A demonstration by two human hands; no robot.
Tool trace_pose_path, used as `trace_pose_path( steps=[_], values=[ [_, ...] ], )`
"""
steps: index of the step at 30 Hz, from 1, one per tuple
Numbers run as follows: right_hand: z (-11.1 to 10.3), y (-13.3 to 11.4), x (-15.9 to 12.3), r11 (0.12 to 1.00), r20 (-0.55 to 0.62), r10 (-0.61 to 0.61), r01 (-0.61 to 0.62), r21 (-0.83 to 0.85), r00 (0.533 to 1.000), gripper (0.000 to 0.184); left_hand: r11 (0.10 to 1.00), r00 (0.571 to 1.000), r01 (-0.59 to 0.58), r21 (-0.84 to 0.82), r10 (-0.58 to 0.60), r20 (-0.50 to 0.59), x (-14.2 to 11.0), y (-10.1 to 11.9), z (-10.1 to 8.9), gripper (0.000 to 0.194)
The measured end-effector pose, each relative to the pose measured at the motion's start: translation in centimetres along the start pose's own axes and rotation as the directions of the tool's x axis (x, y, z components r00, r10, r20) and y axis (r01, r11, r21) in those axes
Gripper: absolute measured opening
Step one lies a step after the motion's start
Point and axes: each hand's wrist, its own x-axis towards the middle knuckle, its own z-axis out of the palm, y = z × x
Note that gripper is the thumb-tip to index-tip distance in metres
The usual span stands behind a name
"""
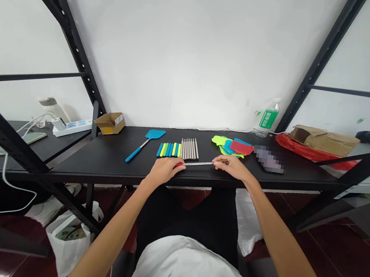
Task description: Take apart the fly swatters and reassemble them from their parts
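Note:
Closed around a red handle [179, 164] near the front of the black table is my left hand [165, 170]. A thin metal rod [198, 164] runs from that handle to my right hand [231, 166], whose fingers pinch its far end. Behind my left hand lies a row of blue and yellow handles [170, 150]. Several bare metal rods [190, 149] lie side by side right of them. Beyond my right hand is a pile of flat red, blue and yellow-green swatter heads [242, 147]. A blue fly swatter [146, 144], with head, rod and handle joined, lies to the left.
A small open cardboard box [110, 123] sits at the back left, near a white power strip [72, 127]. At the back right stand a plastic water bottle [268, 118], a blurred-out item [269, 159] and a brown package [324, 140] on red plastic. Black shelf posts flank the table [99, 159].

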Motion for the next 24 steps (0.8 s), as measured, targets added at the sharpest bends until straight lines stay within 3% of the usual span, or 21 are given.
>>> trace_pose_path(
  steps=[6,11,17,24],
  values=[
    [-0.02,-0.25,-0.11,1.000,-0.008,0.003,-0.003,-0.013,1.000,0.031,1.000,1.000,0.008,0.004,-0.008,0.008,0.02,0.03,0.06,0.039],
    [-0.15,-0.22,-0.03,0.997,0.011,-0.016,0.017,-0.078,1.000,0.038,1.000,1.000,0.000,-0.004,0.000,0.007,0.02,-0.01,0.04,0.037],
    [0.04,-0.16,-0.07,1.000,-0.003,0.005,-0.005,0.005,1.000,0.033,1.000,1.000,-0.001,0.002,0.001,0.001,0.00,-0.03,0.08,0.036],
    [-0.03,-0.38,-0.12,1.000,0.005,-0.015,0.015,-0.008,1.000,0.030,1.000,1.000,-0.002,0.004,0.002,0.006,0.00,0.05,-0.09,0.036]
  ],
)
